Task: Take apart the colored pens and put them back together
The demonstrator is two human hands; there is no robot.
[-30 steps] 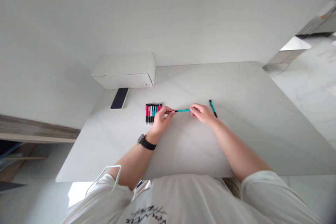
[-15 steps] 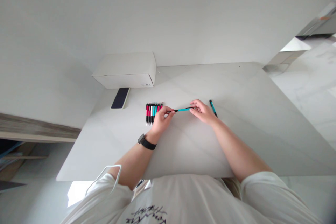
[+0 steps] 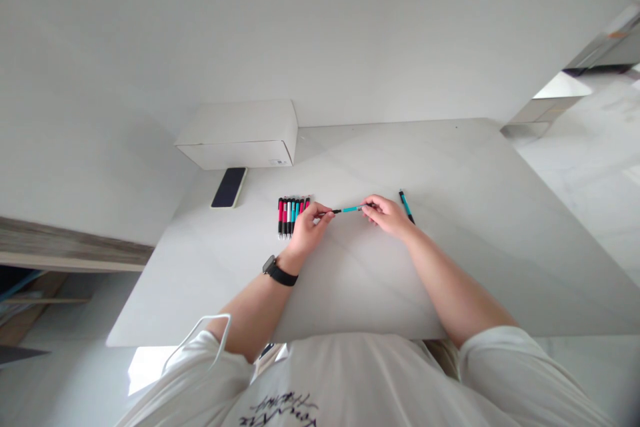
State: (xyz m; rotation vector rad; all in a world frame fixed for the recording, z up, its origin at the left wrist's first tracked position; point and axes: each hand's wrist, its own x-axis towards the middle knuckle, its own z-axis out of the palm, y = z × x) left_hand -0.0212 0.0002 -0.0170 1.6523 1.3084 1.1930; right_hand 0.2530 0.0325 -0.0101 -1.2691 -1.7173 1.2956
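Observation:
A teal pen (image 3: pixel 351 209) is held level just above the white table (image 3: pixel 450 260), between both hands. My left hand (image 3: pixel 309 227) pinches its dark left end; a black watch sits on that wrist. My right hand (image 3: pixel 386 214) pinches the right end with closed fingers. A row of several pens (image 3: pixel 291 213), red, white, teal and black, lies side by side just left of my left hand. One more teal pen (image 3: pixel 406 206) lies alone on the table right behind my right hand.
A white cardboard box (image 3: pixel 240 133) stands at the table's back left against the wall. A dark phone (image 3: pixel 229 187) lies flat in front of it. The table's right edge drops to a pale floor.
The visible stretch of the teal pen between my hands has grown a little shorter as my right fingers shift along it. My left hand stays put.

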